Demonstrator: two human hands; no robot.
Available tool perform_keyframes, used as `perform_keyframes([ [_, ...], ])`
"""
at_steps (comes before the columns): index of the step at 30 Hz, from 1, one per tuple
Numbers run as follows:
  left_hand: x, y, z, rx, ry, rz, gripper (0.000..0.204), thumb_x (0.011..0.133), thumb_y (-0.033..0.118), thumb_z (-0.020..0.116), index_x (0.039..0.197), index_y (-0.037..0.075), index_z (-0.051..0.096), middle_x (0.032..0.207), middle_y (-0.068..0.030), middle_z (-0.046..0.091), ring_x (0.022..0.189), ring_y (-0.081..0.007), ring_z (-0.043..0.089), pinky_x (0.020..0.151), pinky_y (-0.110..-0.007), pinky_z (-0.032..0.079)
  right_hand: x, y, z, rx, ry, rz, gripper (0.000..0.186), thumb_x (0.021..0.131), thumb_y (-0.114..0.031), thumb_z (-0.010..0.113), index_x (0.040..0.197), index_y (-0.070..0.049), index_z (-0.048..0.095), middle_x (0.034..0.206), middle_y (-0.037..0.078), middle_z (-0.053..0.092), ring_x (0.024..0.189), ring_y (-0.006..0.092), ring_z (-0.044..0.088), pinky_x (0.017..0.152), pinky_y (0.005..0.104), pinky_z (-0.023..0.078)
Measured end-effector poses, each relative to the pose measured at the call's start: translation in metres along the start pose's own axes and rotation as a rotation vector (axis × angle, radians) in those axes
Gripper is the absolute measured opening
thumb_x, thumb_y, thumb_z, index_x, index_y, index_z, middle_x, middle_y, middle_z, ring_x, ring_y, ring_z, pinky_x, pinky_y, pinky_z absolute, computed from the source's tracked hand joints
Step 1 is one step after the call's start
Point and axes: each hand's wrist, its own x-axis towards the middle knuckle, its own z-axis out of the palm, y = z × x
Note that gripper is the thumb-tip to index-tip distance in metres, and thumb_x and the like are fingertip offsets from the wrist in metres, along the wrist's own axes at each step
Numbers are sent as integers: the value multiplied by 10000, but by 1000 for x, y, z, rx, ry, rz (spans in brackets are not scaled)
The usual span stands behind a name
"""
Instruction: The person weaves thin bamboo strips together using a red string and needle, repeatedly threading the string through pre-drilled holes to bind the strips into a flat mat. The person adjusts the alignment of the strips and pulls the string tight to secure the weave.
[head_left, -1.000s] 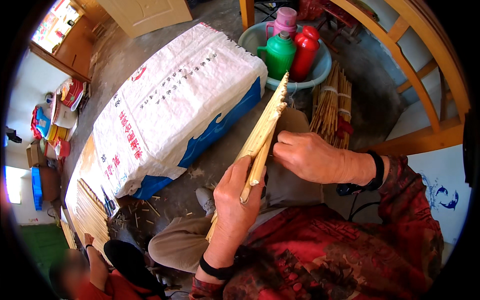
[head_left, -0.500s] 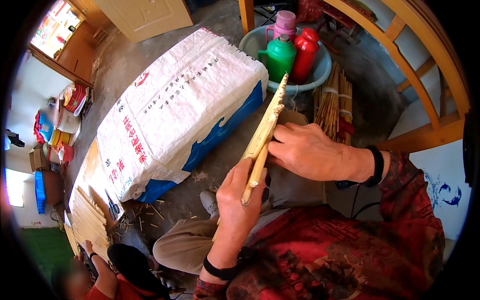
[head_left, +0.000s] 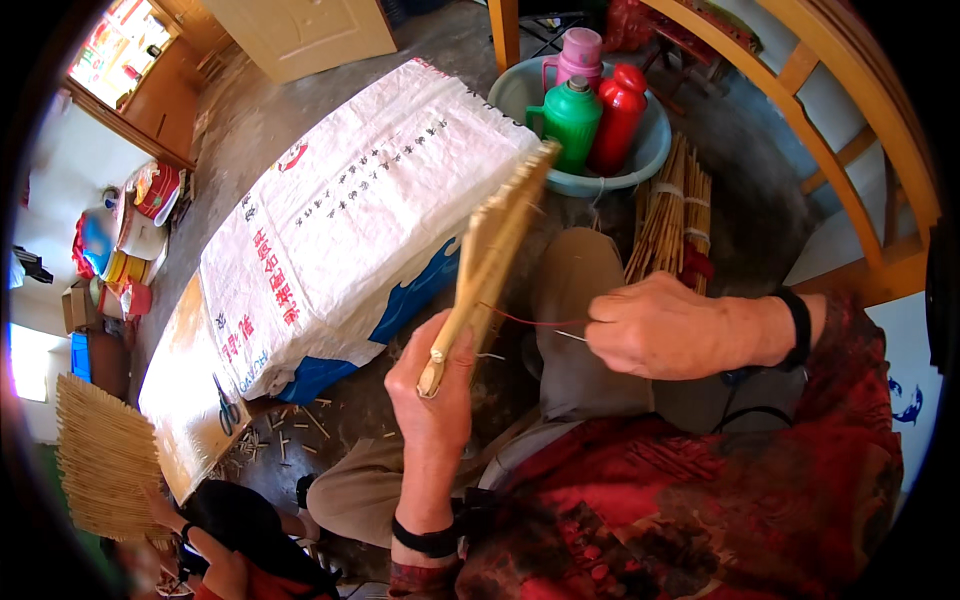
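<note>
My left hand (head_left: 430, 390) is closed round the lower end of a panel of pale plant stalks (head_left: 500, 235), tilted up and away from me and seen nearly edge-on. Off to its right, my right hand (head_left: 650, 325) has its fingers pinched together. A thin silvery needle (head_left: 571, 336) sticks out from those fingertips toward the stalks. Red thread (head_left: 525, 321) stretches between the panel and the right fingers. Close to the left fingers a short pale strand (head_left: 490, 356) stands out from the panel; its kind is unclear.
A white sack (head_left: 350, 190) covers a low table, with scissors (head_left: 226, 408) near its end. A basin (head_left: 655, 160) holds a green flask (head_left: 572, 125), a red flask (head_left: 620, 110) and a pink one (head_left: 580, 52). Stalk bundles (head_left: 665, 215) lie nearby. Lower left, another person's hand holds a stalk mat (head_left: 105, 450).
My right hand has drawn away to the right from the stalks, with red thread now stretched out. The panel has turned more upright in my left hand. The other person's mat is raised.
</note>
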Motion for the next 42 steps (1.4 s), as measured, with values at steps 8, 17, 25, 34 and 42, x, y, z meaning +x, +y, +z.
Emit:
perform_keyframes([
  [8, 26, -2, -17, 36, -40, -35, 307, 928, 226, 656, 1113, -19, 651, 913, -84, 677, 815, -105, 581, 742, -280, 489, 41, 14, 36, 403, 531, 118, 89, 868, -119, 653, 938, -72, 626, 851, 104, 569, 753, 325, 606, 634, 402, 487],
  [17, 54, -5, -37, -186, 153, -200, 359, 929, 270, 663, 1086, -53, 651, 972, -92, 674, 878, -140, 597, 789, -286, 478, 95, 28, 78, 647, 727, 160, 179, 863, -81, 655, 1041, -59, 653, 845, 112, 578, 759, 321, 608, 634, 401, 484],
  [25, 74, -25, -37, -221, 152, -289, 369, 942, 265, 645, 1131, -52, 630, 1023, -102, 667, 894, -153, 613, 802, -294, 492, 116, 43, 94, 636, 737, 190, 211, 859, -82, 650, 1068, -56, 654, 870, 118, 598, 799, 331, 629, 665, 403, 516],
  [34, 84, -40, -41, -197, 142, -288, 467, 922, 345, 656, 1194, -29, 593, 1083, -124, 651, 910, -172, 650, 704, -267, 535, 129, 51, 96, 597, 640, 160, 228, 868, -105, 636, 1092, -66, 650, 877, 111, 583, 782, 319, 632, 651, 394, 523],
  [42, 82, -47, -43, -231, 136, -230, 404, 950, 274, 623, 1193, -46, 583, 1105, -138, 642, 966, -192, 635, 806, -307, 526, 137, 55, 93, 493, 561, 188, 228, 859, -126, 639, 1081, -72, 655, 880, 103, 585, 794, 309, 639, 674, 395, 538],
])
